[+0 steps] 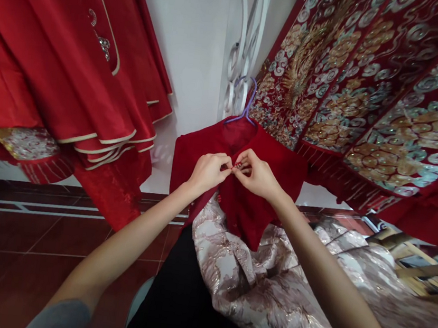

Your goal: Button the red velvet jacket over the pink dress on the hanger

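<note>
A dark red jacket [200, 148] hangs on a purple hanger [244, 115] in front of me. Its front edges meet below the collar, and both my hands are there. My left hand [210, 171] pinches the front edge between thumb and fingertips. From the other side my right hand [254, 173] pinches a small red fastening [238, 165], which looks like a knotted button; the fingertips partly cover it. The two hands touch or nearly touch. More small red fastenings [218, 198] show lower on the front. Shiny pink-and-silver brocade fabric [244, 284] lies across my lap beneath the jacket.
Red garments with pale piping [103, 96] hang at left. Heavily embroidered red garments [343, 94] with fringes hang at right. A white curled metal stand [241, 55] rises behind the hanger. White rails [57, 209] run low over red floor tiles [58, 237]. Wooden pieces [422, 263] lie at right.
</note>
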Demonstrator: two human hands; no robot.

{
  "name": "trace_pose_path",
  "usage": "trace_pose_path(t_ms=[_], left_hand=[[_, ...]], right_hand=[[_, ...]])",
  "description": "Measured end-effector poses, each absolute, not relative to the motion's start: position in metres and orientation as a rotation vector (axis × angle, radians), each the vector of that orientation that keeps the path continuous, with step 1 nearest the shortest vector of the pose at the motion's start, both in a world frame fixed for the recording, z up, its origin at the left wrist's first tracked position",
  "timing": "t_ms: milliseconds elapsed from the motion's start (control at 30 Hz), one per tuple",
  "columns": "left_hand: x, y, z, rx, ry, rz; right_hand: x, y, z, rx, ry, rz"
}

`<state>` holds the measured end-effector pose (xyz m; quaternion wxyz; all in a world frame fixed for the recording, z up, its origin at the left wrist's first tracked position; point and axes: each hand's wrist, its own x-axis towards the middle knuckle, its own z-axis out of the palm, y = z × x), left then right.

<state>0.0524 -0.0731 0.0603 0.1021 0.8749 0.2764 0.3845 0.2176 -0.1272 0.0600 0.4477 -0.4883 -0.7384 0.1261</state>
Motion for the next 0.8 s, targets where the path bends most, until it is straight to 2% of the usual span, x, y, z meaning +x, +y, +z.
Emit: trace_pose_path(t_ms=[133,333,500,667,800], left_hand=[[0.056,-0.074,0.051,2.412,0.739,1.128],[0.050,-0.087,0.019,1.635,0.551,0.984],[0.037,-0.098,0.009,1.299,0.394,0.918],[0.039,-0.091,-0.004,0.937,0.315,0.795],[0.051,-0.088,-0.014,0.755,0.352,0.834]], right_hand=[[0.209,-0.120,0.041,-1.213,-1.717,0.291],[0.183,-0.132,-0.018,-1.112,-1.410,0.384],[0.182,-0.158,-0.049,-1.168,-1.646,0.078],[0.195,-0.181,-0.047,-1.296,-1.215,-0.002],[0.185,-0.192,-0.019,-1.263,-1.330,0.156]])
